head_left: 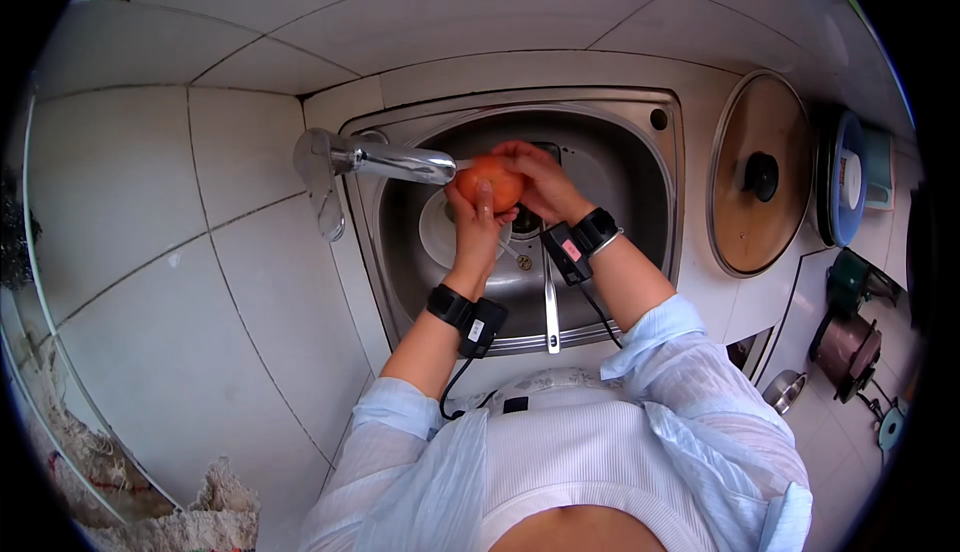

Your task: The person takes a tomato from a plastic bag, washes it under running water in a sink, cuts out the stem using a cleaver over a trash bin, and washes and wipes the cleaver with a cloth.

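Between my two hands is a tomato (492, 185), round and orange-red, just beyond the faucet's mouth. My left hand (474, 224) is closed round its lower left side, with the thumb lying on top. My right hand (548, 184) grips the tomato from the upper right, its fingers curled over the far side. The chrome faucet (400, 160) reaches in from the left, and its tip almost meets the tomato. Beneath the left hand a white bowl (434, 232) rests in the sink, partly hidden.
A metal sink (620, 242) surrounds the hands. A long-handled utensil (551, 307) leans over its near rim; its far end is hidden. At right stand a glass lid (745, 212) and a blue basin (849, 177). Below them is a brown pot (846, 352). Tiled walls close in the left side.
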{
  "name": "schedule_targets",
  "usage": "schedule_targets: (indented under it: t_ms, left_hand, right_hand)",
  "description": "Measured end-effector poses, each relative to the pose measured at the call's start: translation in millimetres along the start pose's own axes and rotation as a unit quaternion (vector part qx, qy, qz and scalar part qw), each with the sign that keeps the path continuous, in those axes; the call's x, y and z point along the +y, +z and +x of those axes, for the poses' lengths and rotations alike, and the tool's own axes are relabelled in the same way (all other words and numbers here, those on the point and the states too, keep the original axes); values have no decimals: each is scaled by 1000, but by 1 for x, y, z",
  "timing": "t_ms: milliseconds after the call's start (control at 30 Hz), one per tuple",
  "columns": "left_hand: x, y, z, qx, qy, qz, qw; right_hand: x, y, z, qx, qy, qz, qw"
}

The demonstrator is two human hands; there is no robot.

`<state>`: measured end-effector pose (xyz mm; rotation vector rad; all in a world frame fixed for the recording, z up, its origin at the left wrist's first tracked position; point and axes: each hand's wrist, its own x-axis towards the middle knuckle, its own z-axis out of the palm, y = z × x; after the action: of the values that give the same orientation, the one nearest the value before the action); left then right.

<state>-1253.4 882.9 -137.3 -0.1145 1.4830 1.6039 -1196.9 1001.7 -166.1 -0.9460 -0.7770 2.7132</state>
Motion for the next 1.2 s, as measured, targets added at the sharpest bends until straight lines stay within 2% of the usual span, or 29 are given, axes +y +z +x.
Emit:
schedule_targets:
  t_ms: [133, 267, 467, 533, 767, 833, 933, 967, 1000, 1100, 1200]
  left_hand:
    - [1, -1, 1, -14, -3, -4, 1000]
    - [-2, -1, 0, -17, 18, 31, 999]
    - [2, -2, -2, -23, 8, 23, 999]
    - [0, -3, -2, -26, 6, 25, 999]
    - [-5, -7, 1, -39, 16, -5, 999]
    - [-4, -7, 1, -46, 21, -2, 999]
    - [5, -6, 1, -37, -16, -36, 999]
    - [11, -8, 1, -52, -48, -86, 994]
    - [14, -9, 2, -67, -80, -136, 985]
    - [14, -9, 6, -44, -52, -139, 988]
    - [21, -5, 6, -21, -76, -131, 988]
  right_hand:
    - [-11, 1, -5, -68, 35, 57, 995]
    - [-5, 1, -1, -12, 45, 25, 999]
    - [-7, -3, -1, -70, 52, 58, 995]
    - [-6, 0, 0, -4, 54, 24, 998]
    - [-8, -1, 1, -51, 56, 39, 996]
    - [-5, 1, 3, 6, 58, 19, 998]
    - [-5, -2, 2, -44, 46, 43, 997]
    - [-4, -2, 2, -44, 47, 43, 997]
    - [-5, 0, 0, -68, 28, 28, 997]
    - [-7, 9, -9, -103, -4, -30, 994]
    - [-9, 11, -14, -120, -17, -113, 986]
